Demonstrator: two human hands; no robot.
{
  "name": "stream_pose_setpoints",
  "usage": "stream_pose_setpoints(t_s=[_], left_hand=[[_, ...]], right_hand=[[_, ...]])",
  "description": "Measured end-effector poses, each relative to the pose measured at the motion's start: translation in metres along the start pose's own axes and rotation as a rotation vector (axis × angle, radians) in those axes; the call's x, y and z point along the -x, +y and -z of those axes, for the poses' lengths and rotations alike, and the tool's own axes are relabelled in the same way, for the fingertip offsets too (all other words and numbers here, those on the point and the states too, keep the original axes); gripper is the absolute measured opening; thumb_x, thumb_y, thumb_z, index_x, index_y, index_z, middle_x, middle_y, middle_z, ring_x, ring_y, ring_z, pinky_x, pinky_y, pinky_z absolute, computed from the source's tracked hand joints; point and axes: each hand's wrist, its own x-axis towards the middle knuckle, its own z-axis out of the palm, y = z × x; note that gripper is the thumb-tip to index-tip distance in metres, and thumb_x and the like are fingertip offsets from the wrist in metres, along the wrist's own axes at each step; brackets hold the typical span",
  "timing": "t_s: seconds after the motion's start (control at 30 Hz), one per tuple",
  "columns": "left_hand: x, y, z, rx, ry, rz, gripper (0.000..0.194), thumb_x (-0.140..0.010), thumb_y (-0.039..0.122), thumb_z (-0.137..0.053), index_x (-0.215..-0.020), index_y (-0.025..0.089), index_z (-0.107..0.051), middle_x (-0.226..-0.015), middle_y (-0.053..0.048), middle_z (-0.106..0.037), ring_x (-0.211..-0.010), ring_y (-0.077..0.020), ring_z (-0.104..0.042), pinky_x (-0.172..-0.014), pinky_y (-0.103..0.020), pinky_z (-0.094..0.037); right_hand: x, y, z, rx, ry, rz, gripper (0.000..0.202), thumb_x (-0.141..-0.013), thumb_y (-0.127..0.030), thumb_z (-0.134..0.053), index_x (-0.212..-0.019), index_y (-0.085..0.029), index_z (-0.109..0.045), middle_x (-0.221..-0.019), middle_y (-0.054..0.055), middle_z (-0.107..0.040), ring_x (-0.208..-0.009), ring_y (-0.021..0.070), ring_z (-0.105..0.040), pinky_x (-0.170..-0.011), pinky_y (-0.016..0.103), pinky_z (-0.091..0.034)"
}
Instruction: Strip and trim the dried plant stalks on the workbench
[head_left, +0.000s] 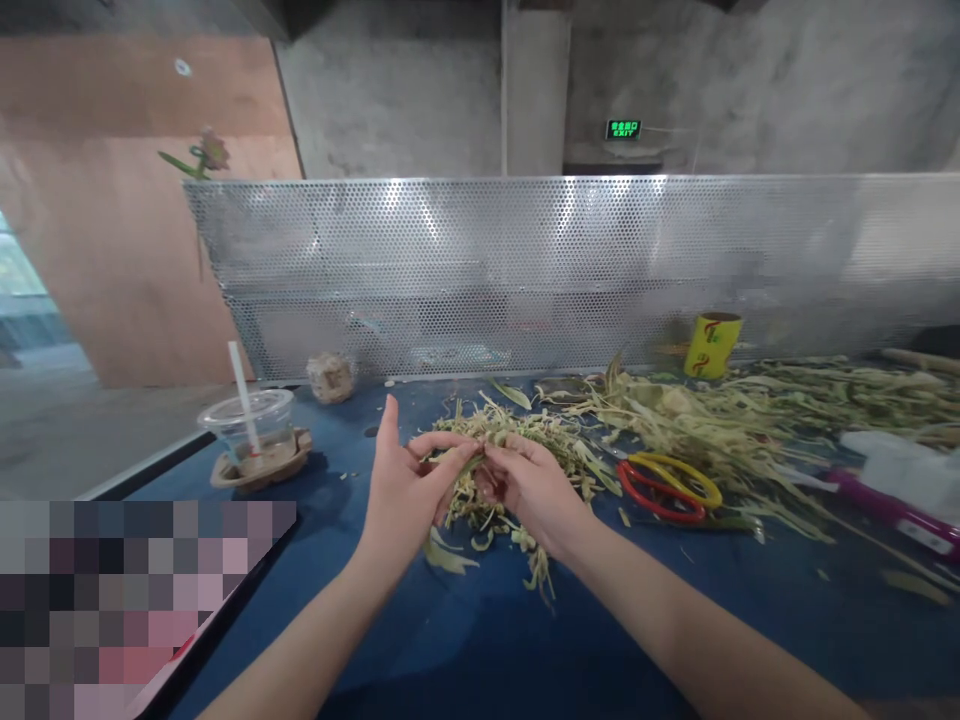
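Observation:
My left hand (pixel 405 480) is closed in a pinch, its little finger side low and one digit standing up. Fingertip to fingertip with it, my right hand (pixel 536 490) pinches too. Between the fingers is a thin pale-green plant piece (pixel 456 456), partly covered by them. Under and behind both hands lies a heap of plant trimmings (pixel 555 435), made of cut stems and wilted leaves. A curled leaf (pixel 448 556) rests on the blue tabletop just below my left hand. To the right of my right hand lie scissors (pixel 660 487) with red and yellow handles.
At left, a lidded plastic cup (pixel 251 430) with a straw stands in a cardboard holder (pixel 262 470). Behind are a wrapped lump (pixel 331 378) and a perforated metal panel (pixel 465 270). More stalks (pixel 690 410), a yellow roll (pixel 713 345) and a purple-handled tool (pixel 892 512) lie right.

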Motion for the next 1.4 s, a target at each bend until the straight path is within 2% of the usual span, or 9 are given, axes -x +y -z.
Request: stream_pose_setpoints(t_s=[0.27, 0.43, 0.57, 0.73, 0.83, 1.03, 1.17, 1.3, 1.4], left_hand=[[0.005, 0.003, -0.007, -0.185, -0.004, -0.160, 0.110, -0.060, 0.009, -0.068, -0.136, 0.025, 0.009, -0.062, 0.001, -0.064, -0.031, -0.0054, -0.044, -0.030, -0.014, -0.033], [0.001, 0.002, 0.000, -0.322, 0.002, -0.189, 0.112, -0.058, 0.007, -0.070, -0.136, 0.019, 0.010, -0.060, 0.001, -0.065, -0.032, -0.0060, -0.044, -0.036, -0.016, -0.038], [-0.005, 0.002, 0.007, -0.318, 0.018, -0.147, 0.111, -0.062, 0.015, -0.070, -0.135, 0.022, 0.013, -0.062, 0.000, -0.064, -0.029, -0.0055, -0.041, -0.030, -0.016, -0.034], [-0.012, -0.001, 0.011, -0.110, 0.005, 0.018, 0.108, -0.065, 0.015, -0.067, -0.135, 0.019, 0.014, -0.067, -0.002, -0.064, -0.025, -0.0006, -0.033, -0.026, -0.014, -0.026], [-0.013, -0.002, 0.012, -0.045, 0.006, 0.075, 0.103, -0.066, 0.009, -0.065, -0.135, 0.015, 0.011, -0.068, -0.003, -0.064, -0.024, 0.0012, -0.030, -0.027, -0.013, -0.024], [-0.011, 0.002, 0.009, 0.010, -0.007, 0.176, 0.094, -0.069, 0.005, -0.061, -0.136, 0.014, 0.004, -0.068, -0.003, -0.065, -0.022, 0.0014, -0.028, -0.026, -0.013, -0.023], [-0.010, 0.004, 0.008, 0.027, -0.014, 0.166, 0.093, -0.069, 0.006, -0.061, -0.136, 0.013, 0.003, -0.068, -0.003, -0.065, -0.023, 0.0020, -0.028, -0.026, -0.012, -0.023], [-0.008, 0.002, 0.010, 0.032, -0.030, 0.130, 0.099, -0.068, 0.010, -0.064, -0.136, 0.014, 0.008, -0.070, -0.004, -0.065, -0.024, 0.0021, -0.030, -0.027, -0.012, -0.025], [-0.006, 0.000, 0.010, 0.043, -0.036, 0.092, 0.102, -0.067, 0.013, -0.065, -0.135, 0.016, 0.011, -0.069, -0.002, -0.064, -0.024, 0.0018, -0.031, -0.026, -0.011, -0.024]], right_hand=[[0.000, -0.005, 0.002, -0.016, 0.068, -0.069, 0.036, -0.053, -0.028, -0.073, -0.070, -0.019, -0.043, -0.049, -0.007, -0.052, -0.043, 0.0064, -0.045, -0.047, 0.021, -0.034], [0.002, -0.019, 0.004, 0.074, 0.020, -0.167, 0.032, -0.058, -0.016, -0.066, -0.077, -0.018, -0.041, -0.053, -0.004, -0.057, -0.049, 0.0079, -0.051, -0.050, 0.022, -0.038], [0.004, -0.025, 0.003, 0.179, -0.026, -0.204, 0.034, -0.061, -0.007, -0.059, -0.083, -0.019, -0.036, -0.060, 0.000, -0.062, -0.055, 0.0105, -0.056, -0.050, 0.023, -0.039], [0.005, -0.016, 0.006, 0.419, -0.102, 0.069, 0.034, -0.067, -0.009, -0.057, -0.081, -0.023, -0.029, -0.071, -0.002, -0.064, -0.061, 0.0116, -0.058, -0.057, 0.027, -0.043], [0.006, -0.014, 0.007, 0.635, -0.163, 0.220, 0.021, -0.075, -0.018, -0.054, -0.081, -0.023, -0.035, -0.071, -0.002, -0.063, -0.067, 0.0129, -0.059, -0.065, 0.030, -0.043], [0.008, -0.016, 0.009, 0.732, -0.114, 0.293, 0.013, -0.079, -0.023, -0.050, -0.087, -0.023, -0.039, -0.070, -0.002, -0.064, -0.064, 0.0122, -0.059, -0.065, 0.029, -0.046], [0.009, -0.018, 0.007, 0.831, -0.127, 0.376, 0.003, -0.079, -0.019, -0.049, -0.080, -0.022, -0.049, -0.070, -0.002, -0.064, -0.061, 0.0106, -0.058, -0.061, 0.025, -0.046], [0.011, -0.023, 0.006, 1.056, -0.107, 0.663, 0.007, -0.077, -0.019, -0.055, -0.074, -0.022, -0.060, -0.073, 0.000, -0.061, -0.065, 0.0114, -0.055, -0.059, 0.025, -0.044], [0.011, -0.026, 0.005, 1.023, -0.139, 0.782, 0.010, -0.075, -0.016, -0.056, -0.074, -0.022, -0.064, -0.084, 0.003, -0.061, -0.078, 0.0129, -0.057, -0.068, 0.027, -0.046]])
